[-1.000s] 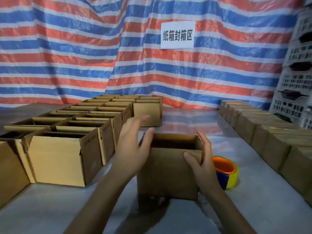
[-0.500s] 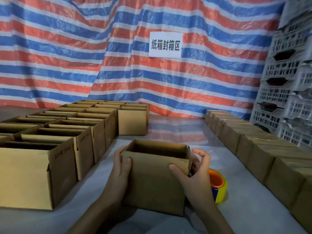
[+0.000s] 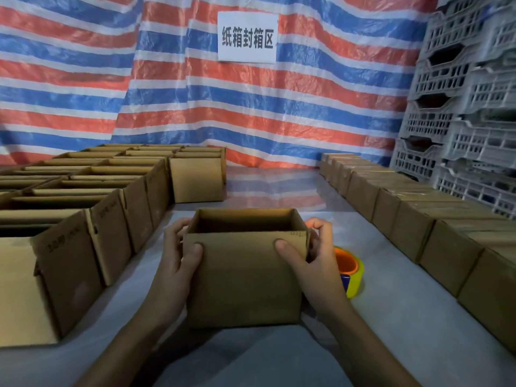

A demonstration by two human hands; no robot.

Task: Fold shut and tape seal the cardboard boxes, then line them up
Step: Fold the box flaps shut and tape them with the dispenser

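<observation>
Folding step seemingly in hand: gripping the open-topped cardboard box [image 3: 243, 277] on the near surface [image 3: 391, 317] with left hand [image 3: 178, 258] and right hand [image 3: 315, 261], thumbs on its near wall, fingers [image 3: 321, 227] curling round the sides. Next calling for turning flaps inward, then taking the tape roll [image 3: 350, 268] just right.

A tarpaulin [image 3: 83, 88] in red, blue and white horizontal stripes hangs as the back wall, creased and sagging. A white paper sign [image 3: 247, 37] with black Chinese characters is fixed high on it. Grey slotted plastic crates [image 3: 460, 101] stand stacked at the right. A pale grey work surface [image 3: 391, 317] faintly mirrors the stripes. The light is dim and even.
</observation>
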